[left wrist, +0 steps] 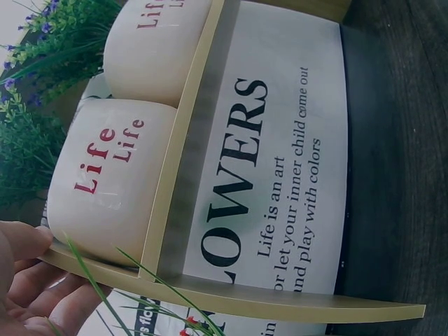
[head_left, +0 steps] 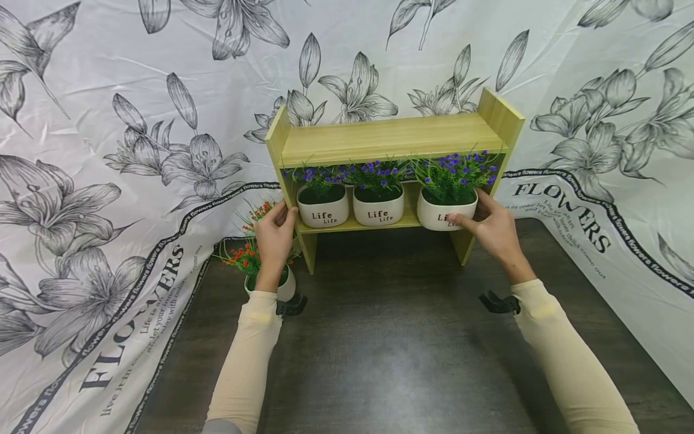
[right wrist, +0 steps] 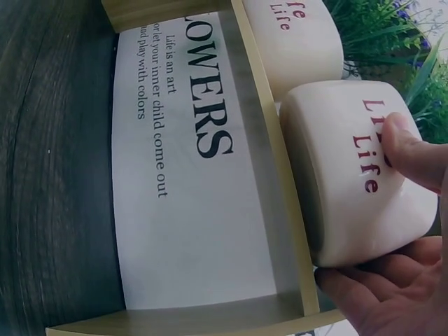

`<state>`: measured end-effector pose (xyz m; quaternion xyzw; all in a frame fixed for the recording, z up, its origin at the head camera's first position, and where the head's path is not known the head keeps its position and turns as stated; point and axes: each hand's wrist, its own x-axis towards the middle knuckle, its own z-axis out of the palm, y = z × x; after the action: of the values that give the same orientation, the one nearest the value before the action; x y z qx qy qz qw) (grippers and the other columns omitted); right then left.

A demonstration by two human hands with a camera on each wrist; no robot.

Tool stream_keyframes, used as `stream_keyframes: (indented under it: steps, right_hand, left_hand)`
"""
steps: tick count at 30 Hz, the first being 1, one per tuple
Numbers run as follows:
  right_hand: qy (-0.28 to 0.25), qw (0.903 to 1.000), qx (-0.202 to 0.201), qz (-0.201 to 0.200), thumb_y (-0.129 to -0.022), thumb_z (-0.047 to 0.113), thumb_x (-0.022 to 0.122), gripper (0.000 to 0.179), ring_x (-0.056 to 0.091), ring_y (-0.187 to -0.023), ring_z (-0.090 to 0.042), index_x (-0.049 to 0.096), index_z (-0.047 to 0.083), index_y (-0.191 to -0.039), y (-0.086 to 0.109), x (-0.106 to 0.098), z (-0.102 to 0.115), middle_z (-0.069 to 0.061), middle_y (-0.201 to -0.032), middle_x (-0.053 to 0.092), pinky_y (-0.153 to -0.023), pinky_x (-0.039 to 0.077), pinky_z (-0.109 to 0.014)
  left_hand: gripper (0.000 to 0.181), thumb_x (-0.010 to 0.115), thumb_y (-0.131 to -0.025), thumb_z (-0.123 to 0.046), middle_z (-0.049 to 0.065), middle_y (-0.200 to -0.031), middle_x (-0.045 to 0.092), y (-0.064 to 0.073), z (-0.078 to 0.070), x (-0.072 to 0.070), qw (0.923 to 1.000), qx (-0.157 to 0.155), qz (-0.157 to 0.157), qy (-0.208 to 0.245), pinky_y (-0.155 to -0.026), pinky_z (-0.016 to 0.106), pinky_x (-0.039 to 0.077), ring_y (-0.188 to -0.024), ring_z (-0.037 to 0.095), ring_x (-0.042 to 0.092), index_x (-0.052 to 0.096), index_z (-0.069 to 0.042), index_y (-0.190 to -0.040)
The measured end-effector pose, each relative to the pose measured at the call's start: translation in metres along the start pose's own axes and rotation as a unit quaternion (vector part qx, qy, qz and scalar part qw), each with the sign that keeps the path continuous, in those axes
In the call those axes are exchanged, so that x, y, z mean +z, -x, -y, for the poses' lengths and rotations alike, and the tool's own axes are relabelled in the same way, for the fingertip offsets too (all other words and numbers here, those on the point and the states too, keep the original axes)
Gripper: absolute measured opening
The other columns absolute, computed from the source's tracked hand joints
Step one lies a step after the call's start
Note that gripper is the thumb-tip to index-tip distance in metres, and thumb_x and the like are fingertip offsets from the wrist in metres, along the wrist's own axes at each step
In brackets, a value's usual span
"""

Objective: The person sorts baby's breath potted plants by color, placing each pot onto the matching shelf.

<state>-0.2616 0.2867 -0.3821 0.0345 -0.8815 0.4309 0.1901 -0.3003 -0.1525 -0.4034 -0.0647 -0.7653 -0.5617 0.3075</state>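
My right hand grips a white flowerpot with purple flowers at the right end of a small wooden shelf. Its thumb presses the "Life" lettering and the fingers lie along the pot's outer side. This pot juts forward over the shelf's front edge in the right wrist view. My left hand pinches the shelf's left side panel, thumb inside and fingers outside. Two matching pots, one on the left and one in the middle, stand upright on the lower board.
Left of the shelf, a white pot with red-orange flowers stands on the dark table, partly behind my left wrist. White fabric printed with flowers and lettering hangs behind and along the sides.
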Motion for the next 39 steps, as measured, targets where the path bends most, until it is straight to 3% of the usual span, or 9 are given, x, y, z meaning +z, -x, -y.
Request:
stream_keyframes:
  steps: [13, 17, 20, 22, 27, 39]
  right_hand:
    - [-0.015, 0.9999, 0.003, 0.008, -0.096, 0.042, 0.081, 0.083, 0.071, -0.124, -0.041, 0.043, 0.015, -0.165, -0.010, 0.008, 0.002, -0.025, -0.140, 0.069, -0.074, 0.047, -0.002]
    - [-0.037, 0.9990, 0.019, 0.012, -0.098, 0.038, 0.080, 0.088, 0.068, -0.129, -0.041, 0.034, 0.006, -0.166, -0.012, 0.013, 0.004, -0.024, -0.148, 0.063, -0.079, 0.049, -0.005]
    - [-0.055, 0.9978, 0.034, 0.017, -0.098, 0.035, 0.080, 0.091, 0.064, -0.135, -0.041, 0.028, 0.001, -0.164, -0.014, 0.017, 0.006, -0.024, -0.154, 0.058, -0.089, 0.056, -0.015]
    - [-0.054, 0.9977, 0.036, 0.017, -0.098, 0.035, 0.080, 0.089, 0.063, -0.136, -0.040, 0.029, 0.000, -0.163, -0.014, 0.019, 0.006, -0.024, -0.154, 0.058, -0.097, 0.059, -0.028]
    - [-0.028, 0.9990, 0.034, 0.002, -0.099, 0.040, 0.078, 0.089, 0.064, -0.136, -0.041, 0.031, 0.007, -0.167, -0.017, 0.021, 0.006, -0.024, -0.155, 0.057, -0.105, 0.058, -0.055]
    - [-0.025, 0.9994, 0.022, -0.012, -0.099, 0.044, 0.077, 0.086, 0.065, -0.134, -0.040, 0.036, 0.012, -0.167, -0.019, 0.024, 0.002, -0.024, -0.155, 0.057, -0.104, 0.058, -0.059]
  left_hand:
    - [0.036, 0.073, -0.104, -0.017, 0.022, -0.131, 0.073, -0.002, 0.000, 0.000, 1.0000, -0.001, -0.003, 0.005, -0.096, 0.040, 0.064, -0.116, 0.033, 0.076, 0.072, -0.003, -0.137]
    - [0.037, 0.072, -0.104, -0.018, 0.022, -0.132, 0.073, -0.003, 0.000, -0.001, 1.0000, -0.002, -0.003, 0.002, -0.095, 0.040, 0.064, -0.116, 0.032, 0.076, 0.071, -0.003, -0.139]
    - [0.037, 0.073, -0.104, -0.017, 0.022, -0.131, 0.073, -0.002, 0.000, -0.001, 1.0000, -0.001, -0.005, 0.001, -0.095, 0.040, 0.064, -0.115, 0.033, 0.077, 0.071, -0.003, -0.138]
    - [0.037, 0.072, -0.104, -0.017, 0.022, -0.131, 0.073, -0.001, 0.000, 0.000, 1.0000, -0.004, -0.002, 0.004, -0.095, 0.040, 0.064, -0.115, 0.033, 0.077, 0.071, -0.003, -0.138]
    - [0.037, 0.072, -0.105, -0.019, 0.021, -0.132, 0.073, 0.000, 0.000, 0.001, 0.9999, -0.009, 0.003, 0.008, -0.096, 0.041, 0.064, -0.116, 0.032, 0.076, 0.071, -0.005, -0.139]
    - [0.037, 0.073, -0.104, -0.019, 0.022, -0.132, 0.073, 0.000, 0.000, 0.002, 1.0000, -0.005, -0.001, 0.003, -0.096, 0.041, 0.064, -0.116, 0.033, 0.076, 0.071, -0.004, -0.138]
